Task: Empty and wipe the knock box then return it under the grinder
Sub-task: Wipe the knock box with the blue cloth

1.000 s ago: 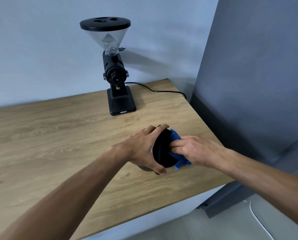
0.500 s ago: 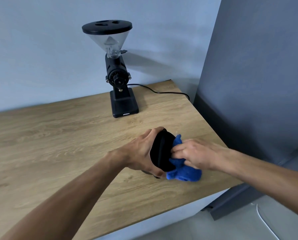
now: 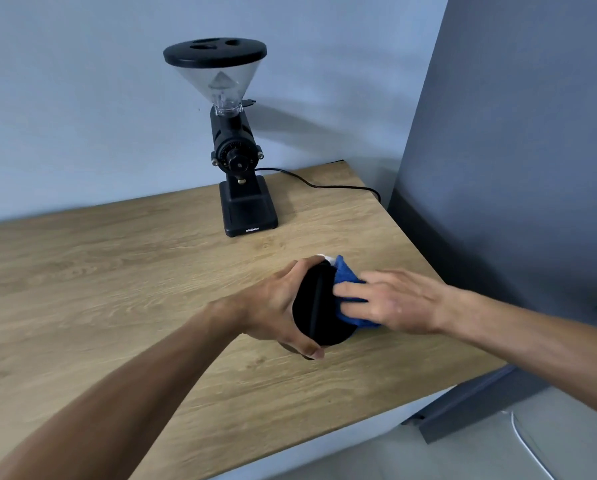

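Knock box (image 3: pixel 319 306) was tipped sideways in front of the grinder (image 3: pixel 238 150); left hand (image 3: pixel 273 306) gripped round its body, right hand (image 3: pixel 394 303) flat, pressing blue cloth (image 3: pixel 347 277) inside; looked rigid, light, slick; best held across the body.

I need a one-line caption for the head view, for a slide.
Left hand grips the black knock box at the wooden table while the right hand presses a blue cloth against it.

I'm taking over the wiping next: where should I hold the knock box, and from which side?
Wrap the round outer wall of the knock box from the left, as the left hand does. It is tipped with its mouth facing right, where the right hand presses the blue cloth.
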